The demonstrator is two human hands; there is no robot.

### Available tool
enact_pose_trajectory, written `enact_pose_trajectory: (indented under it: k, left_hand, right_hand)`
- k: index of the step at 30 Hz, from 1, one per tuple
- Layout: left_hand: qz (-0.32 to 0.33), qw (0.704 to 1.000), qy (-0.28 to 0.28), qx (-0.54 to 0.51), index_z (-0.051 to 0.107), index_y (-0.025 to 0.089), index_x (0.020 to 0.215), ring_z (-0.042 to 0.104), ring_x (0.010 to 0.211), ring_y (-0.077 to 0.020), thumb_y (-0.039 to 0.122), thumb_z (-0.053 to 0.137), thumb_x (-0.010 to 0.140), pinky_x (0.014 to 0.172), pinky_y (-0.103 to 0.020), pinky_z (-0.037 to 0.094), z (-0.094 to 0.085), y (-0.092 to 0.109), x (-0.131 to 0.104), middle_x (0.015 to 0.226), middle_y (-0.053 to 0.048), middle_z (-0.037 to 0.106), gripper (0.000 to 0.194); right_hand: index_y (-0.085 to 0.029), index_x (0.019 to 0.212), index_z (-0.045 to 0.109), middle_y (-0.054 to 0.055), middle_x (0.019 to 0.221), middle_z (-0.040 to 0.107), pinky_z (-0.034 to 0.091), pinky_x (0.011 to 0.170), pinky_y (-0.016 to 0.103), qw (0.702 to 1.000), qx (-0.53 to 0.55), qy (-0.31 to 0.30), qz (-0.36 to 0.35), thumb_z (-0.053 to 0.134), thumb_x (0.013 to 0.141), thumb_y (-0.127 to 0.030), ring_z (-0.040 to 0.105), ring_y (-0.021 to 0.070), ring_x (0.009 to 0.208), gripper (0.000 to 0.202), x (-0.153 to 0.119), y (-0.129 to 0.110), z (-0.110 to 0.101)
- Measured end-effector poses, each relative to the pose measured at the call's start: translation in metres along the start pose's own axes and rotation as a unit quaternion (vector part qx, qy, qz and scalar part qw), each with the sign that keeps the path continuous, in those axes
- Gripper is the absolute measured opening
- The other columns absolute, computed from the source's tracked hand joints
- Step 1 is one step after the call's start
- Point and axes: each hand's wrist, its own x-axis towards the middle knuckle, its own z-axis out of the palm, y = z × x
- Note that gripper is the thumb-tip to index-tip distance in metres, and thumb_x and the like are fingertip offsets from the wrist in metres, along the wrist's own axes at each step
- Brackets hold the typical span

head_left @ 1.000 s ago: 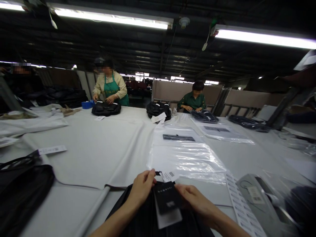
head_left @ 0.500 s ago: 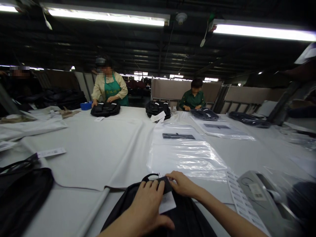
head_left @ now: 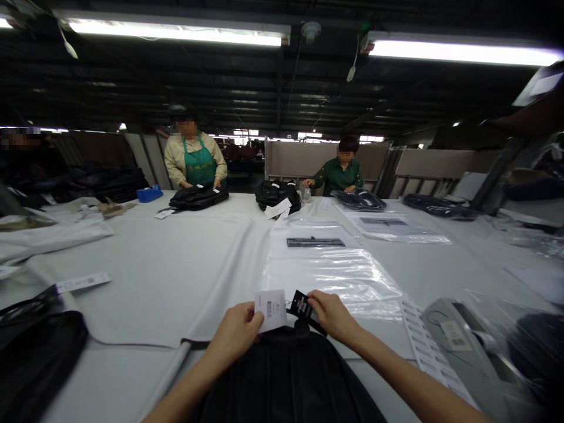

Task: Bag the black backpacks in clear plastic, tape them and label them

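A black bag (head_left: 291,376) lies at the bottom centre, close to me, its top end pointing away. Over that end my left hand (head_left: 238,329) pinches a white paper tag (head_left: 271,310) with small print and a barcode. My right hand (head_left: 332,317) is closed on a black tag (head_left: 303,306) with white lettering. The two tags are side by side, with a thin string between them. Just beyond them a stack of clear plastic bags (head_left: 326,276) lies flat.
Another black bag (head_left: 39,352) with a white tag is at left. A label sheet (head_left: 429,346) and a grey device (head_left: 467,352) are at right. Across the table (head_left: 145,258), two people handle bags; a blue dispenser (head_left: 148,193) stands at the far left.
My left hand has risen off the bag and turned, now gripping the white tag. The black tag has moved right with my right hand. Across the table, the left person's bag has shifted right.
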Motion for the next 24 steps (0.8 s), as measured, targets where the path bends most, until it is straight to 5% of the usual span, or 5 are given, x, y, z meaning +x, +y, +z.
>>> enact_pose_trajectory:
  k: [7,11,14,20,24]
  left_hand:
    - [-0.091,0.971,-0.015,-0.222,0.052,0.017,0.080,0.059,0.055,-0.0186,0.027,0.055,0.062,0.052,-0.030,0.051,0.003,-0.014,-0.018,0.060,0.000,0.062,0.021]
    - [-0.148,0.940,-0.006,-0.306,0.042,0.020,0.077,0.064,0.068,-0.0217,0.016,0.057,0.056,0.055,-0.033,0.054,0.024,0.000,-0.039,0.075,-0.002,0.066,0.026]
    - [-0.166,0.903,-0.041,-0.395,0.046,0.019,0.083,0.063,0.069,-0.0197,0.011,0.060,0.054,0.060,-0.033,0.054,0.042,0.012,-0.053,0.075,0.000,0.064,0.033]
    - [-0.206,0.735,-0.140,-0.631,0.051,0.015,0.100,0.063,0.070,-0.0180,0.013,0.064,0.056,0.069,-0.031,0.051,0.057,0.003,-0.064,0.080,-0.004,0.064,0.046]
    - [-0.200,0.774,-0.075,-0.596,0.050,0.015,0.105,0.064,0.071,-0.0191,0.024,0.068,0.071,0.065,-0.032,0.051,0.060,-0.008,-0.064,0.089,-0.008,0.066,0.040]
  right_hand:
    - [-0.016,0.076,0.067,0.004,0.067,0.068,0.040,0.052,0.024,0.945,0.262,-0.025,0.195,0.051,0.077,-0.027,0.062,0.0180,0.061,0.019,-0.010,-0.015,-0.015]
    - [-0.019,0.080,0.065,0.005,0.073,0.067,0.042,0.065,0.027,0.992,0.039,0.103,0.059,0.045,0.084,-0.026,0.062,0.0186,0.068,0.021,-0.031,-0.041,-0.015]
    - [-0.020,0.090,0.064,0.006,0.083,0.066,0.045,0.071,0.028,0.996,-0.016,0.076,-0.031,0.040,0.088,-0.024,0.062,0.0183,0.075,0.025,-0.051,-0.065,0.001]
    - [-0.011,0.118,0.056,0.015,0.119,0.058,0.046,0.091,0.038,0.985,-0.007,0.013,-0.172,0.043,0.082,-0.019,0.056,0.0260,0.105,0.039,-0.083,-0.070,0.041]
    - [-0.014,0.109,0.062,0.014,0.117,0.061,0.044,0.096,0.036,0.978,0.135,0.051,-0.152,0.043,0.084,-0.021,0.056,0.0237,0.108,0.032,-0.089,-0.059,0.041]
